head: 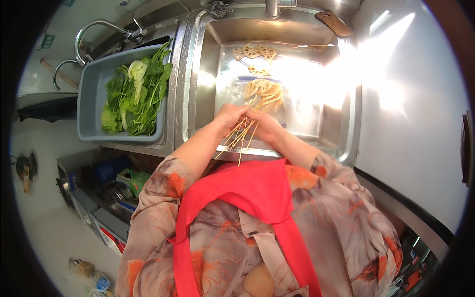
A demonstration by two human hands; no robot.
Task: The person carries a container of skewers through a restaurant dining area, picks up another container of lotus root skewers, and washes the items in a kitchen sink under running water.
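Observation:
Both hands meet over the front part of a stainless steel sink [207, 80]. My left hand [231, 116] and my right hand [265, 125] close around a bundle of thin wooden skewers [237, 135], whose bare ends fan out towards the red apron. Lotus root slices [264, 91] are threaded on the far ends of the skewers, just beyond the fingers. Further back in the sink lie more lotus root slices [252, 51], with a skewer running right from them. A transparent bag or container [232, 92] with a blue edge lies under the bundle; glare hides its right part.
Left of the sink, a grey-blue plastic basin [84, 111] holds leafy greens [139, 94]. Curved taps [79, 37] rise behind it. At the sink's back rim are a steel wool scourer [218, 9], a faucet [272, 9] and a brown block [334, 24]. A white counter [400, 148] adjoins on the right.

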